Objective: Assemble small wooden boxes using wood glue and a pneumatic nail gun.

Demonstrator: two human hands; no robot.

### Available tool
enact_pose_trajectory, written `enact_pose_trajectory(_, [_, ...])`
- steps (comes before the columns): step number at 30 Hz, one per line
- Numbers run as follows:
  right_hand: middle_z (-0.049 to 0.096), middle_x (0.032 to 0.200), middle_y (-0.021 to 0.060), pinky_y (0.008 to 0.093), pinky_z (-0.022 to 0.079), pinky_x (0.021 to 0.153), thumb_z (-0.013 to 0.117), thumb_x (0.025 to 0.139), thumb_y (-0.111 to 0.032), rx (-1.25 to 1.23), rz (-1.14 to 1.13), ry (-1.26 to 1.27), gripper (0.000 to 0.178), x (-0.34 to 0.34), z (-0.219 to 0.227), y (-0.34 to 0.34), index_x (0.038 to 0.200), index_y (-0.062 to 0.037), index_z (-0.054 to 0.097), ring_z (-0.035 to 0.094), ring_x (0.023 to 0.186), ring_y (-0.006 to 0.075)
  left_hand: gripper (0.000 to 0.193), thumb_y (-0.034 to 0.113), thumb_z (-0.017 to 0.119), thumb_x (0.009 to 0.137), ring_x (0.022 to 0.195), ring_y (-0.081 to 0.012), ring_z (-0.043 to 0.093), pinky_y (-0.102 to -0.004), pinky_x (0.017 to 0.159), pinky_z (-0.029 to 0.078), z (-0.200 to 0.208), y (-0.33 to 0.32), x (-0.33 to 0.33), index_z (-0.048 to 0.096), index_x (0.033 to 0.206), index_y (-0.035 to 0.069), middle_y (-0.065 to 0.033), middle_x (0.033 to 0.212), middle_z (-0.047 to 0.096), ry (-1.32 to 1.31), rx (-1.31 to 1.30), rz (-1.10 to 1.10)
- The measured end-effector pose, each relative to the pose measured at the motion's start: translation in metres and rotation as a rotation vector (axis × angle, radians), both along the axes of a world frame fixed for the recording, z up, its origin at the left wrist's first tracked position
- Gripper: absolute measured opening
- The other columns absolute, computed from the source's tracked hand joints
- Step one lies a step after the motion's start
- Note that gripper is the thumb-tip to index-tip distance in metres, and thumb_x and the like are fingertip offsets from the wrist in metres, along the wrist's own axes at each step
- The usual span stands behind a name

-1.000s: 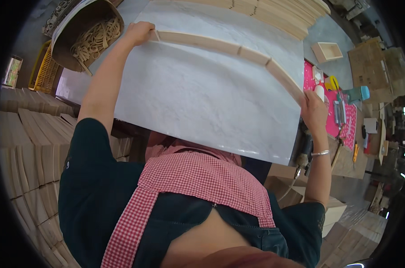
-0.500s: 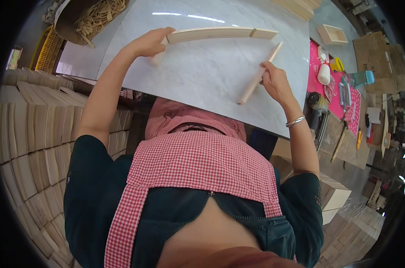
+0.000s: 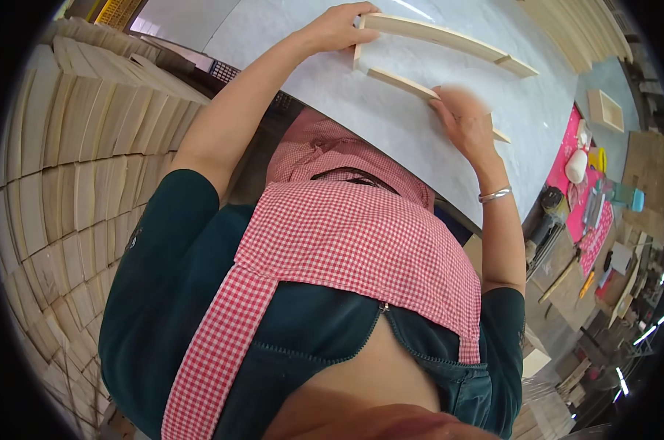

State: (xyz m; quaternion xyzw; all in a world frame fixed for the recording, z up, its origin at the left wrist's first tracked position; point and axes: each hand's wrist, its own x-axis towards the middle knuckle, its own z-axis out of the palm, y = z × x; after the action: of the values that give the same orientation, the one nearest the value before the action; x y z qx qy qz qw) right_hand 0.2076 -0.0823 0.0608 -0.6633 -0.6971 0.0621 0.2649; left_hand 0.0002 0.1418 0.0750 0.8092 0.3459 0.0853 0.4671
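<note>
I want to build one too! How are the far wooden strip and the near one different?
The left hand holds the far strip at its left end; the right hand holds the near strip further along. The far strip's middle is uncovered, while the right hand hides part of the near strip. Both are long, pale wood.

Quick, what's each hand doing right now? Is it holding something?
Left hand: closed, holding the short wooden end piece near its far corner.
Right hand: closed on the near wooden strip, partly blurred.
</note>
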Motion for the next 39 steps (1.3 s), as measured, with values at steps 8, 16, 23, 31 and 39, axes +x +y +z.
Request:
enact_pose_trajectory(8, [0.073, 0.092, 0.0015, 0.0322, 0.052, 0.071, 0.068, 0.089, -0.013, -0.028, 0.045, -0.058, 0.014, -0.010, 0.006, 0.019, 0.101, -0.0072, 0.075, 0.066, 0.077, 0.0221, 0.051, 0.021, 0.069, 0.086, 0.107, -0.0321, 0.064, -0.0361, 0.097, 0.049, -0.023, 0.018, 0.001, 0.059, 0.131, 0.000, -0.0184, 0.121, 0.067, -0.052, 0.029, -0.100])
enact_pose_trajectory(16, [0.074, 0.091, 0.0027, 0.0330, 0.053, 0.071, 0.069, 0.088, -0.012, -0.050, 0.036, -0.036, 0.015, -0.008, 0.005, 0.029, 0.101, -0.0075, 0.074, 0.067, 0.076, 0.0229, 0.053, 0.024, 0.073, 0.087, 0.112, -0.0321, 0.062, -0.0374, 0.096, 0.050, -0.024, 0.016, 0.002, 0.059, 0.132, -0.001, -0.0210, 0.132, 0.062, -0.124, -0.159, -0.065])
enact_pose_trajectory(23, [0.074, 0.093, 0.0049, 0.0342, 0.054, 0.075, 0.072, 0.084, -0.012, -0.052, 0.037, -0.030, 0.018, -0.005, 0.004, 0.032, 0.101, -0.0071, 0.073, 0.068, 0.080, 0.0254, 0.115, 0.000, 0.086, 0.066, 0.090, -0.0218, 0.061, -0.0318, 0.082, 0.053, -0.041, -0.007, -0.041, 0.022, 0.161, 0.007, -0.0156, 0.114, 0.063, -0.284, -0.132, -0.106])
enact_pose_trajectory(31, [0.073, 0.110, 0.0104, 0.0348, 0.054, 0.082, 0.070, 0.090, -0.016, 0.281, -0.307, -0.407, 0.026, 0.140, 0.018, 0.046, 0.114, -0.0055, 0.073, 0.066, 0.087, 0.0300, 0.110, 0.001, 0.086, 0.068, 0.087, -0.0211, 0.059, -0.0307, 0.080, 0.052, -0.031, -0.014, -0.035, 0.024, 0.160, 0.003, -0.0171, 0.107, 0.062, -0.207, -0.155, -0.070])
enact_pose_trajectory(39, [0.070, 0.074, 0.0101, 0.0323, 0.051, 0.066, 0.065, 0.095, -0.028, -0.334, -0.572, -0.190, 0.030, 0.124, 0.022, 0.025, 0.093, 0.0001, 0.076, 0.060, 0.063, 0.0237, 0.107, 0.001, 0.086, 0.069, 0.089, -0.0220, 0.060, -0.0314, 0.080, 0.054, -0.041, -0.010, -0.037, 0.027, 0.158, 0.001, -0.0176, 0.109, 0.063, -0.260, -0.108, -0.077])
